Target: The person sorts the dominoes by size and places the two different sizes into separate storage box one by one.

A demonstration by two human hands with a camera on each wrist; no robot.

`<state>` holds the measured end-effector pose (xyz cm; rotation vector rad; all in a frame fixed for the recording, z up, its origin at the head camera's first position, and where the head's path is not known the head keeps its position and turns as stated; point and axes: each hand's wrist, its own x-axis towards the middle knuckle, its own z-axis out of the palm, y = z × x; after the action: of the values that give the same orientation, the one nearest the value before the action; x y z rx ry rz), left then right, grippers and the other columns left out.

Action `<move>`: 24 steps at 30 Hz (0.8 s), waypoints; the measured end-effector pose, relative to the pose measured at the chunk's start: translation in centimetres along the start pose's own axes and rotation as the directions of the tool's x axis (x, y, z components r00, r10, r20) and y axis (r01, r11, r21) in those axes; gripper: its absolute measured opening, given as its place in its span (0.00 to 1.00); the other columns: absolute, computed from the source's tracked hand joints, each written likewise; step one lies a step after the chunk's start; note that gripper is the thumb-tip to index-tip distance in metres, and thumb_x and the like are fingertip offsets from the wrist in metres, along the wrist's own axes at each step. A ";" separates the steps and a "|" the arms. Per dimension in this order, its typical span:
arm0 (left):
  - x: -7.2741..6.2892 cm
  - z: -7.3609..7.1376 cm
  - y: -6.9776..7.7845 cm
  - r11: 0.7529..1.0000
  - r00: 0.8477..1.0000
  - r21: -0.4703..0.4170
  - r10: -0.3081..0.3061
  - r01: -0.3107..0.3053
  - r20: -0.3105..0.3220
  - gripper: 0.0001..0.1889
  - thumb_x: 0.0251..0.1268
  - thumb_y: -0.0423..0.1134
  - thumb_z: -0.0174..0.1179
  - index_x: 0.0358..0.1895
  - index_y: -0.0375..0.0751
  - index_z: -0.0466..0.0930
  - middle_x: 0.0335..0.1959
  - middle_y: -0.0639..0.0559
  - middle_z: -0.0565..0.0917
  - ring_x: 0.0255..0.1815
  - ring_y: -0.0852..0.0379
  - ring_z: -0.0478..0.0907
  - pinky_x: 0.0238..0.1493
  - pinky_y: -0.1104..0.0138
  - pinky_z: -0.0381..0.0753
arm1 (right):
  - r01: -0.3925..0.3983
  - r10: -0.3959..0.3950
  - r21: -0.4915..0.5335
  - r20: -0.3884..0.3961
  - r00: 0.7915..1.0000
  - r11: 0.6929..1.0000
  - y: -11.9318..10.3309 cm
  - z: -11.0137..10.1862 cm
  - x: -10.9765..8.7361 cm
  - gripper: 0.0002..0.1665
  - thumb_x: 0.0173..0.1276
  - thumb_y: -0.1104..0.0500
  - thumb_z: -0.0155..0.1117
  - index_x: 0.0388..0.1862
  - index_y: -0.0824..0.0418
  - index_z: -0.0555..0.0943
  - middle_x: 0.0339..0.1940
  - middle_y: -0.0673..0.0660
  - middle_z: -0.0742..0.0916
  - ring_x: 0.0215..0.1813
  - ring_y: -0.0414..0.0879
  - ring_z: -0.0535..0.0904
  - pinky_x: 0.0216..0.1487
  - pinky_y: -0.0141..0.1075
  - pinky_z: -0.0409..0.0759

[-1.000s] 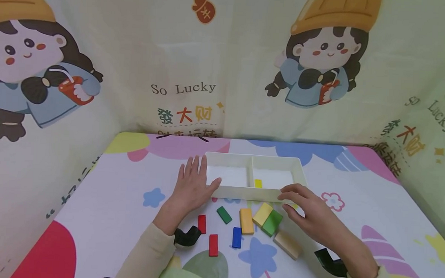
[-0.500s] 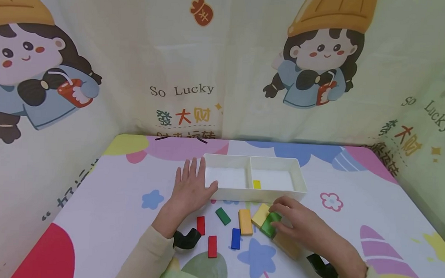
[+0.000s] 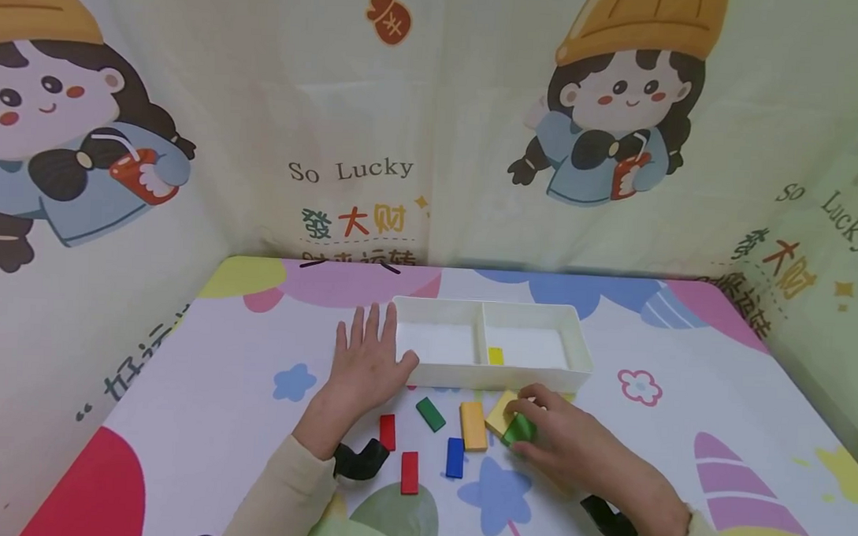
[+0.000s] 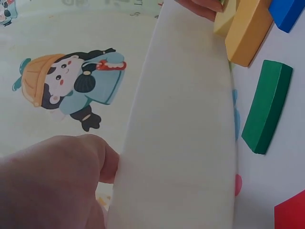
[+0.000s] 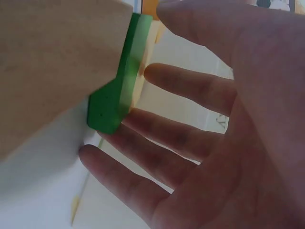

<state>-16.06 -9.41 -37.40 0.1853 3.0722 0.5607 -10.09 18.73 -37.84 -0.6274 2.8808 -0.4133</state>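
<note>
My left hand (image 3: 365,372) rests at the left end of a white two-compartment box (image 3: 482,375), fingers straight and thumb at its front rim. Over a green block (image 3: 517,431) hovers my right hand (image 3: 572,435), fingers spread. In the right wrist view its fingertips reach the block's far side, where a pale yellow block (image 3: 499,413) adjoins; the thumb stands apart, so no firm grip shows. A plain wooden block (image 5: 52,62) lies close by, mostly hidden in the head view. A small yellow piece (image 3: 495,356) sits in the box's right compartment.
Left of my right hand lie an orange-yellow block (image 3: 474,426), a blue block (image 3: 455,457), a dark green block (image 3: 431,414) and two red blocks, one nearer (image 3: 410,472) and one farther (image 3: 387,432). A printed curtain (image 3: 469,127) borders the patterned table (image 3: 240,388).
My right hand has moved from the box's front right corner down and left to the green block, covering the plain wooden block. My left hand stays at the box.
</note>
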 end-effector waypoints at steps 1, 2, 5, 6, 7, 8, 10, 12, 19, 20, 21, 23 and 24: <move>0.0 -0.1 0.0 1.000 1.000 0.001 0.002 -0.002 0.003 0.43 0.69 0.55 0.48 0.80 0.38 0.43 0.81 0.34 0.48 0.81 0.33 0.39 0.76 0.34 0.37 | -0.001 0.001 0.000 -0.002 1.000 1.000 0.0 0.0 0.0 0.22 0.59 0.50 0.75 0.52 0.48 0.81 0.55 0.50 0.78 0.45 0.41 0.76 0.49 0.40 0.83; -0.1 -0.2 0.1 1.000 1.000 0.001 0.001 -0.001 0.006 0.43 0.69 0.55 0.48 0.80 0.38 0.43 0.81 0.35 0.47 0.82 0.33 0.38 0.76 0.34 0.37 | 0.003 -0.003 -0.003 -0.007 1.000 1.000 -0.1 0.1 0.0 0.22 0.59 0.51 0.75 0.52 0.48 0.81 0.55 0.50 0.79 0.46 0.41 0.76 0.49 0.40 0.83; -0.2 -0.3 0.1 1.000 1.000 0.015 -0.003 0.003 0.021 0.44 0.69 0.55 0.48 0.80 0.37 0.43 0.81 0.34 0.47 0.82 0.33 0.38 0.76 0.34 0.36 | 0.047 -0.048 -0.024 -0.040 0.998 0.999 -0.1 0.2 -0.1 0.23 0.58 0.51 0.76 0.53 0.48 0.81 0.54 0.51 0.79 0.46 0.42 0.76 0.49 0.40 0.83; -0.3 -0.4 0.2 1.000 1.000 0.017 -0.004 0.003 0.023 0.44 0.69 0.55 0.48 0.80 0.37 0.43 0.81 0.34 0.47 0.82 0.33 0.38 0.76 0.34 0.36 | 0.066 -0.068 -0.036 -0.056 0.996 0.997 -0.1 0.3 -0.1 0.24 0.58 0.50 0.76 0.53 0.49 0.80 0.53 0.51 0.80 0.46 0.42 0.76 0.49 0.40 0.83; -0.3 -0.4 0.2 1.000 1.000 0.017 -0.004 0.003 0.024 0.44 0.69 0.55 0.48 0.80 0.37 0.43 0.81 0.34 0.47 0.82 0.33 0.38 0.76 0.34 0.36 | 0.078 -0.081 -0.046 -0.070 0.994 0.996 -0.1 0.4 -0.2 0.24 0.57 0.50 0.76 0.53 0.49 0.80 0.53 0.51 0.80 0.46 0.41 0.76 0.47 0.39 0.83; -0.3 -0.3 0.2 1.000 1.000 0.016 -0.004 0.004 0.025 0.44 0.69 0.55 0.48 0.80 0.37 0.42 0.81 0.34 0.47 0.82 0.33 0.38 0.76 0.35 0.36 | 0.085 -0.090 -0.059 -0.083 0.993 0.995 -0.1 0.4 -0.2 0.25 0.57 0.49 0.77 0.53 0.49 0.80 0.52 0.51 0.80 0.45 0.41 0.76 0.46 0.38 0.83; -0.3 -0.2 0.3 1.000 1.000 0.008 -0.003 0.003 0.023 0.44 0.69 0.55 0.48 0.80 0.36 0.42 0.81 0.34 0.47 0.82 0.33 0.38 0.76 0.35 0.37 | 0.097 -0.105 -0.083 -0.109 0.988 0.992 -0.2 0.6 -0.2 0.27 0.56 0.48 0.77 0.54 0.49 0.80 0.51 0.50 0.79 0.44 0.39 0.74 0.43 0.36 0.82; -0.3 -0.1 0.3 1.000 1.000 -0.008 -0.002 0.002 0.023 0.44 0.69 0.55 0.48 0.80 0.36 0.42 0.81 0.33 0.46 0.82 0.33 0.38 0.76 0.35 0.37 | 0.088 -0.101 -0.099 -0.125 0.987 0.991 -0.4 0.9 -0.1 0.28 0.56 0.46 0.77 0.54 0.49 0.80 0.50 0.50 0.79 0.42 0.39 0.73 0.40 0.34 0.80; -0.3 -0.2 0.2 0.999 0.999 -0.033 -0.002 0.003 0.034 0.44 0.69 0.55 0.49 0.80 0.36 0.42 0.81 0.33 0.46 0.81 0.33 0.39 0.77 0.37 0.38 | 0.077 -0.100 -0.143 -0.160 0.982 0.987 -0.5 1.3 0.0 0.27 0.56 0.48 0.78 0.53 0.50 0.79 0.43 0.46 0.77 0.39 0.37 0.70 0.37 0.30 0.76; -0.4 -0.2 0.2 0.999 0.999 -0.034 -0.002 0.004 0.039 0.44 0.69 0.55 0.49 0.80 0.36 0.41 0.81 0.33 0.45 0.82 0.33 0.39 0.77 0.37 0.38 | 0.072 -0.095 -0.145 -0.159 0.983 0.987 -0.5 1.3 0.0 0.27 0.55 0.49 0.78 0.53 0.50 0.79 0.42 0.46 0.77 0.39 0.37 0.70 0.37 0.30 0.76; -0.3 -0.2 0.2 0.999 0.999 -0.035 -0.002 0.004 0.041 0.45 0.69 0.55 0.49 0.80 0.36 0.41 0.81 0.33 0.45 0.82 0.33 0.39 0.78 0.37 0.39 | 0.069 -0.092 -0.145 -0.157 0.983 0.987 -0.5 1.3 0.0 0.27 0.55 0.50 0.78 0.52 0.50 0.80 0.41 0.46 0.77 0.39 0.37 0.69 0.36 0.30 0.76; -0.4 -0.1 0.1 0.999 0.999 -0.040 0.001 0.001 0.041 0.45 0.69 0.55 0.49 0.80 0.35 0.42 0.81 0.33 0.46 0.81 0.33 0.39 0.77 0.37 0.39 | 0.058 -0.080 -0.144 -0.149 0.986 0.988 -0.5 1.2 -0.1 0.27 0.55 0.50 0.79 0.52 0.50 0.80 0.39 0.45 0.76 0.39 0.37 0.69 0.36 0.30 0.76; -0.4 -0.1 0.1 0.999 0.999 -0.043 0.004 -0.002 0.038 0.45 0.69 0.54 0.49 0.80 0.35 0.42 0.80 0.32 0.46 0.81 0.32 0.40 0.77 0.37 0.39 | 0.057 -0.078 -0.145 -0.146 0.986 0.988 -0.5 1.1 -0.1 0.27 0.55 0.50 0.78 0.53 0.50 0.80 0.40 0.45 0.77 0.39 0.37 0.69 0.37 0.30 0.76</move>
<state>-15.66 -9.38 -37.25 0.1973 3.0204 0.6148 -9.54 18.08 -38.72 -0.7494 3.0601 -0.2802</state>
